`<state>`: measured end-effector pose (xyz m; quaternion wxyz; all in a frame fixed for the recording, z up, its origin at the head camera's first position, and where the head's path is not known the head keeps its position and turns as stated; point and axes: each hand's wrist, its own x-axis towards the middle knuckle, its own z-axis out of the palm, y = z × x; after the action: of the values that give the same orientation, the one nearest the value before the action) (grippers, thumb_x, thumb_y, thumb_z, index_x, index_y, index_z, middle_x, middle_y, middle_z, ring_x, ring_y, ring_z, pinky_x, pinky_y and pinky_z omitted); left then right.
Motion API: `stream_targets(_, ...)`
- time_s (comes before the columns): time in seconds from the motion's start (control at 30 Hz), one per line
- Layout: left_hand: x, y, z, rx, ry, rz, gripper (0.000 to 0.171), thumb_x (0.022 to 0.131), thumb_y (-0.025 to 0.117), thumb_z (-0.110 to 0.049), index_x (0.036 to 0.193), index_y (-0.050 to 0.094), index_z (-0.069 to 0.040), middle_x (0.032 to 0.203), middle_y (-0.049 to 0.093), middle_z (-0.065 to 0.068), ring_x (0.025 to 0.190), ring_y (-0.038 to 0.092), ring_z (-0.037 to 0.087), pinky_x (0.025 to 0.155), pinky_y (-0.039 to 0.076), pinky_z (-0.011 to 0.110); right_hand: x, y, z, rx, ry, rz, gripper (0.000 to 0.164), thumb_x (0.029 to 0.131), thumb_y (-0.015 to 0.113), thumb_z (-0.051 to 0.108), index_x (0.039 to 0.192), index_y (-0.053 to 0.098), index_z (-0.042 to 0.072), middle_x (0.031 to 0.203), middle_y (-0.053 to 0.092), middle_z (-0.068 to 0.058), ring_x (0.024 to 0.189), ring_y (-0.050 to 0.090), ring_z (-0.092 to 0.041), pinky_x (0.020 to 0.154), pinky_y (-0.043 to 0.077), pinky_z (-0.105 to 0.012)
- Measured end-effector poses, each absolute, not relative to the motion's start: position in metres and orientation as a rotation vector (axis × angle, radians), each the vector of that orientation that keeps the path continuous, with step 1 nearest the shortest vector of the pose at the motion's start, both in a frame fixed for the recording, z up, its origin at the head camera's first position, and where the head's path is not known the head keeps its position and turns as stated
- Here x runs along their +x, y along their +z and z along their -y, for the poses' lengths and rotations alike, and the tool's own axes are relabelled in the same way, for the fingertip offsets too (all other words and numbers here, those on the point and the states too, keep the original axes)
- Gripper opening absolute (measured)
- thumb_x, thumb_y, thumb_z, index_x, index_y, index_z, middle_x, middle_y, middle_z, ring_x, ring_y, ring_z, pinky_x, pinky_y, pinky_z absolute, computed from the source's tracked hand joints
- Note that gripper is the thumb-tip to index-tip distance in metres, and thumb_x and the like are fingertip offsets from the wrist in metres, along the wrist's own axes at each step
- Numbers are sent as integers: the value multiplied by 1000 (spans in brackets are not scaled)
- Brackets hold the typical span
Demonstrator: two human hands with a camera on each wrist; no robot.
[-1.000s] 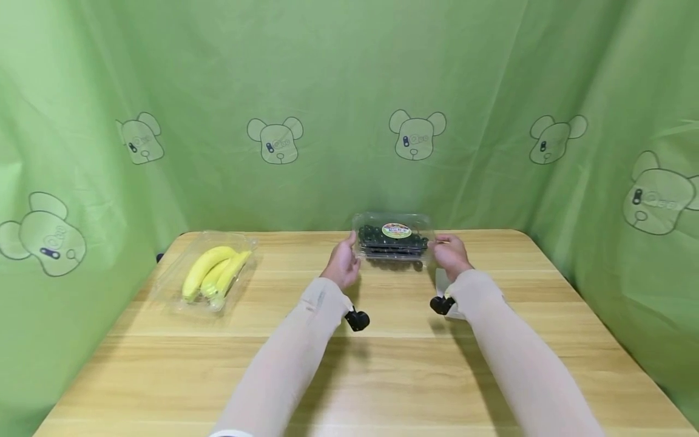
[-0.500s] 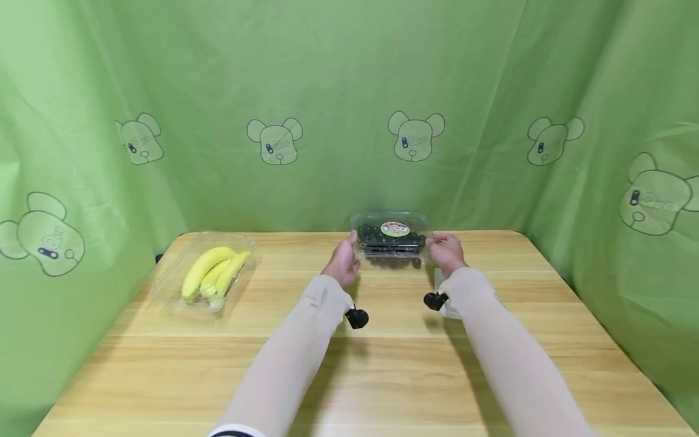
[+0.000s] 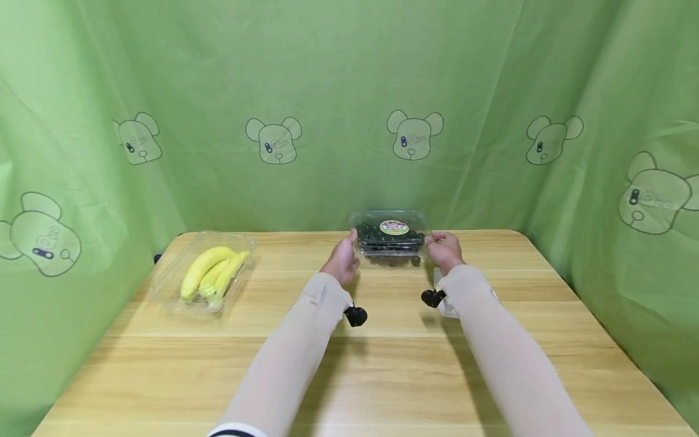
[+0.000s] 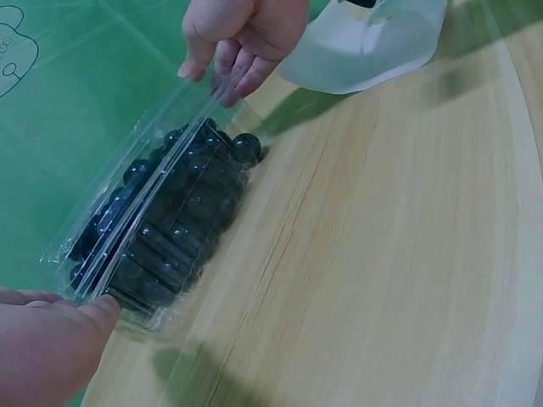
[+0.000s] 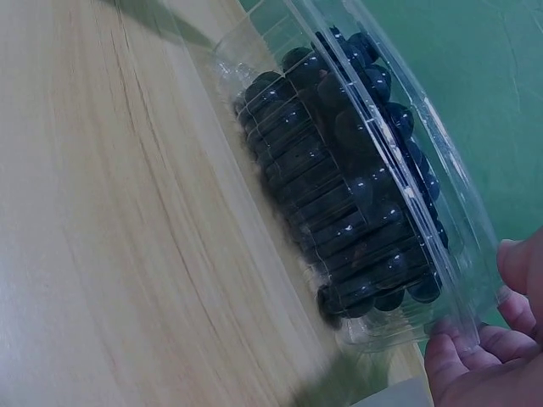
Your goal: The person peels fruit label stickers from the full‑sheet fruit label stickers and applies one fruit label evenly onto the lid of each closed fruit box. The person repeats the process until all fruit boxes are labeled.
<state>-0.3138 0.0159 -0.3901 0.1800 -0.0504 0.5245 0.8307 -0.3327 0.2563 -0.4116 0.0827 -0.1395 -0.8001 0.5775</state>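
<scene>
A clear plastic clamshell box of dark grapes (image 3: 390, 235) is at the far side of the table, with an oval label (image 3: 394, 227) on its lid. My left hand (image 3: 342, 260) grips the box's left end, thumb at the rim, as the left wrist view also shows. At the opposite end, my right hand (image 3: 445, 250) pinches the rim flange between thumb and fingers (image 5: 501, 343). Dark round grapes (image 5: 339, 195) show through the ribbed side wall. One grape (image 4: 247, 147) sits at the box's lower corner near the right hand.
A clear box of yellow bananas (image 3: 210, 273) lies at the table's left. Under my right wrist is a whitish translucent piece (image 4: 369, 42), partly hidden by the sleeve. Green curtains (image 3: 349, 176) stand right behind the wooden table (image 3: 393, 376) and along both sides.
My right hand and forearm have shifted slightly to the left. The grape box has moved very little, and both hands keep their hold on it.
</scene>
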Motion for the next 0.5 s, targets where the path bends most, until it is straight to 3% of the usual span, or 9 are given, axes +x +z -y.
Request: stream_targets(0.5,-310,-385,-14,-120,2323,-1548,73,102,43,-41,154,9,-3,162,-5,12,146,-6,32,119,4,43,-326,-407,-257,-401,1714,2425,45,100,50,12,141,42,-5,137,46,-26,125,45,-37,106,41,-41)
